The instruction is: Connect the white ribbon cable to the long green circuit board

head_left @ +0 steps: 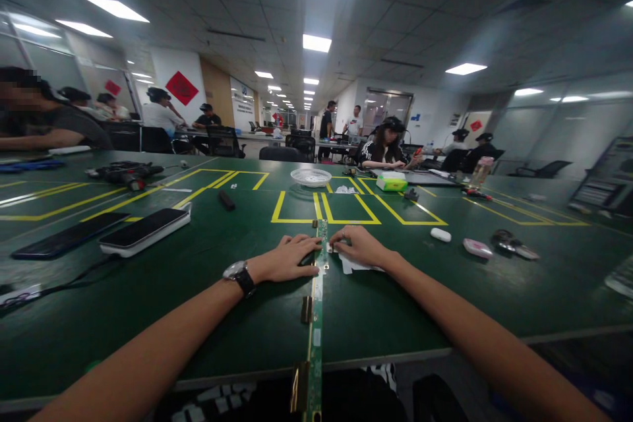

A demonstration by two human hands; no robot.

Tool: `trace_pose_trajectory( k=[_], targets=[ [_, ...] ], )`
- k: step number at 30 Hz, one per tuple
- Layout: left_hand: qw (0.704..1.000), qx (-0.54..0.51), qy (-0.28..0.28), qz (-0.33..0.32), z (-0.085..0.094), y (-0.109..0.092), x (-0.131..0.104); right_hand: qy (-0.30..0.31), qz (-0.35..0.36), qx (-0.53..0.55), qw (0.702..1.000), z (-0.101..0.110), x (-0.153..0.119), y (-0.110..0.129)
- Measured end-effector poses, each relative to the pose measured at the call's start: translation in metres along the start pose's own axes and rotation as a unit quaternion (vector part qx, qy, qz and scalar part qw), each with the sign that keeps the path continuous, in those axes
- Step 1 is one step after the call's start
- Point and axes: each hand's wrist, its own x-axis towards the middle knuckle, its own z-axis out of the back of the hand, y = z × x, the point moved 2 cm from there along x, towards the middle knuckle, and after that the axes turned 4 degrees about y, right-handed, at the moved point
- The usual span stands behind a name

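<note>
A long, narrow green circuit board (317,336) runs from the tabletop past the near edge toward my lap, with brown-gold flexible tabs along its left side. My left hand (289,258) lies palm down to its left, fingers stretched out, fingertips touching the board's edge. On the other side, my right hand (364,248) has its thumb and fingers drawn together in a pinch against the board's right edge. A small pale piece shows at those fingertips, too small to name. Crumpled white tissue (352,266) lies partly under my right hand.
The green table (237,336) bears yellow tape outlines. Toward the left lie a phone-like black slab (69,235) and a white-cased device (146,231). Ahead stands a white basket (310,177); a green tissue pack (391,181) is beyond. A white earbud case (440,235) lies right. Several people sit around.
</note>
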Motion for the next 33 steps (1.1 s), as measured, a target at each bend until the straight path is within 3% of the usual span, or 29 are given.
trace_pose_trajectory(
  k=[5,8,12,16,19,22,33],
  targets=[
    [1.0,-0.015,-0.019,0.014,-0.003,0.0,0.0,0.003,0.092,0.008,0.996,-0.004,0.0,0.006],
    [0.997,-0.036,-0.053,0.043,-0.004,0.003,0.002,0.03,0.106,-0.014,0.994,-0.012,0.002,0.006],
    [0.982,-0.048,-0.159,0.093,0.003,0.011,0.003,0.042,-0.016,-0.099,0.994,-0.011,0.004,-0.017],
    [0.968,-0.041,-0.226,0.102,0.009,0.017,0.0,0.0,-0.167,-0.153,0.974,0.002,-0.006,-0.056],
    [0.968,-0.031,-0.227,0.098,0.009,0.018,-0.002,-0.016,-0.246,-0.178,0.953,0.009,-0.016,-0.079],
    [0.972,-0.02,-0.216,0.087,0.005,0.016,0.0,-0.015,-0.282,-0.189,0.94,0.008,-0.02,-0.091],
    [0.989,0.017,-0.14,0.032,0.002,0.007,-0.001,0.023,-0.296,-0.164,0.941,0.001,-0.02,-0.098]
  ],
)
